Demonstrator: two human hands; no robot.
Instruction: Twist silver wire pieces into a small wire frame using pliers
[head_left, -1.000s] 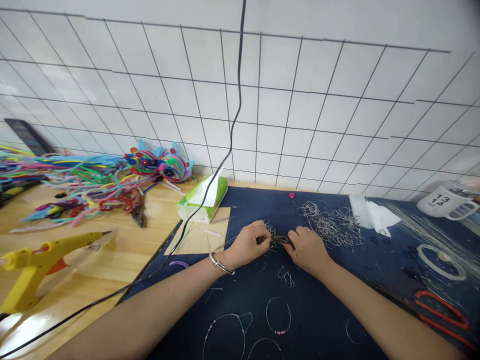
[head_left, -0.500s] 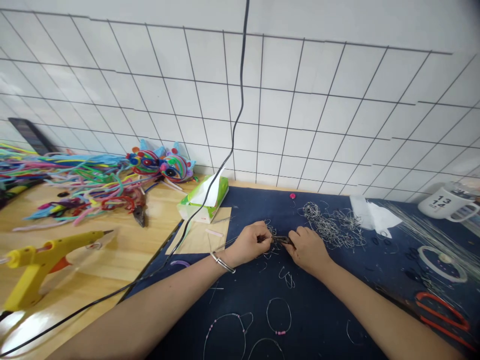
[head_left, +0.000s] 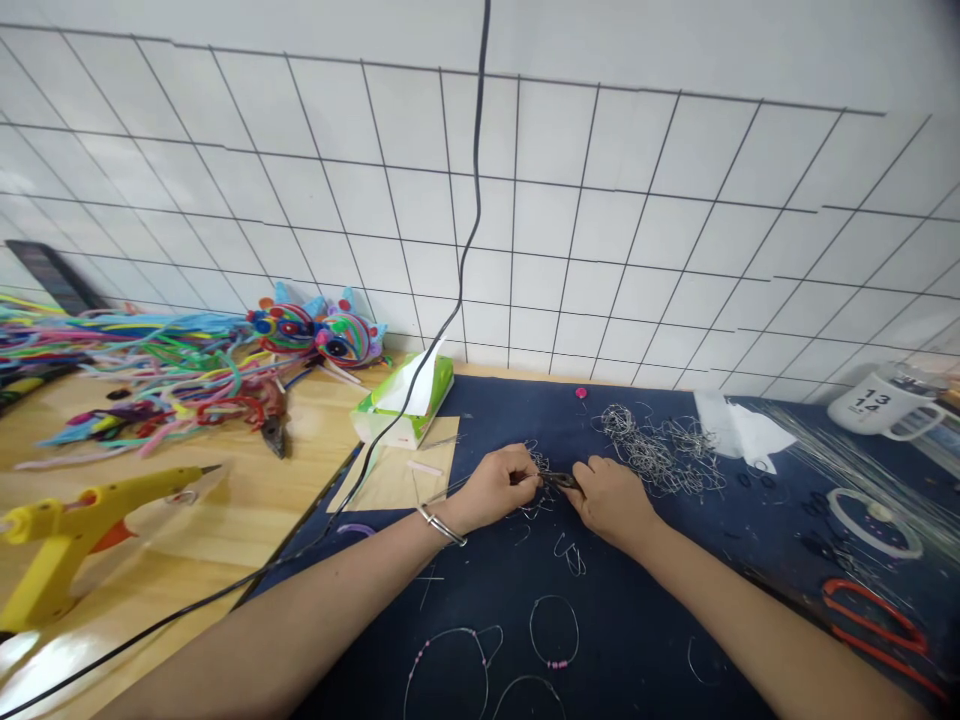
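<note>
My right hand [head_left: 616, 502] is closed round a pair of dark pliers [head_left: 559, 480], whose jaws point left. Thumb and fingers pinched together, my left hand [head_left: 496, 488] grips a thin metal wire that meets the plier tips; most of it is hidden in the fingers. Beneath the hands lies a small heap of bent wire pieces [head_left: 534, 506]. A larger tangle of wire [head_left: 658, 452] sits just beyond my right hand. Nearer to me are a few bent wires [head_left: 573, 556], a wire ring with pink beads [head_left: 556, 664] and a larger beaded wire loop [head_left: 424, 648].
A yellow glue gun [head_left: 82, 530] and pipe cleaners [head_left: 165, 350] lie on the left wood. Behind my left hand stands a tissue pack [head_left: 384, 425]. At right are a white mug [head_left: 870, 403], straight wires [head_left: 874, 475] and red-handled scissors [head_left: 911, 630]. A black cable [head_left: 457, 300] crosses the view.
The whole view has shifted slightly, so things appear a little further left. Both hands keep their hold on the wire and the pliers, with hardly any other visible change.
</note>
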